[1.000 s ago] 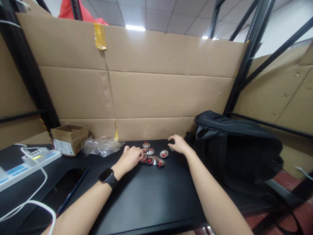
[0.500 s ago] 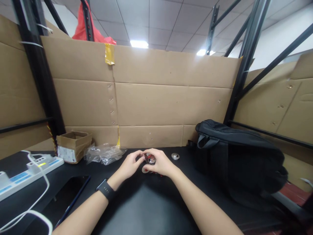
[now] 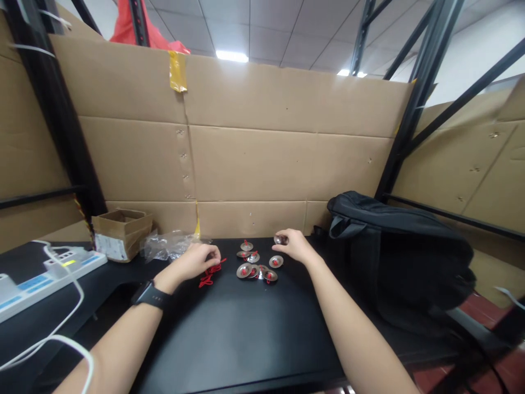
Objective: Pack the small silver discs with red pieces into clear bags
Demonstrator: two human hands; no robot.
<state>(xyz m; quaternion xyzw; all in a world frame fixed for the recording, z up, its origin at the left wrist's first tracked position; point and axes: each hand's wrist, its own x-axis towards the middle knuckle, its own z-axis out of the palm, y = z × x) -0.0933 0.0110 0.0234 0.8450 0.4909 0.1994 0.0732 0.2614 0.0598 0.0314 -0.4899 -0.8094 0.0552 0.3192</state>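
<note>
Left hand [image 3: 194, 260]: fingertips curled together at a loose tangle of thin red cord [image 3: 206, 280]; whether they clamp it cannot be told. Draw cord clear one strand at a time, without dragging it toward the discs.

Small, round, silver-coloured metal discs with red cord at their centres [image 3: 243, 271] lie between the two sets of fingers, some overlapping. Avoid sweeping them.

Right hand [image 3: 296, 246]: thumb and fingers closed on one shiny round metal piece [image 3: 279, 239], beyond the discs. Grip by the rim; set down flat.

Surface: smooth black tabletop [image 3: 241, 334], bare on the near side of the fingers. Crumpled clear plastic bag [image 3: 164, 246] left of the left fingers; black fabric backpack [image 3: 410, 268] right of the right fingers.

Room: brown cardboard panel [image 3: 254, 169] beyond the fingers; lit, tiled ceiling [image 3: 270, 24] above it.
</note>
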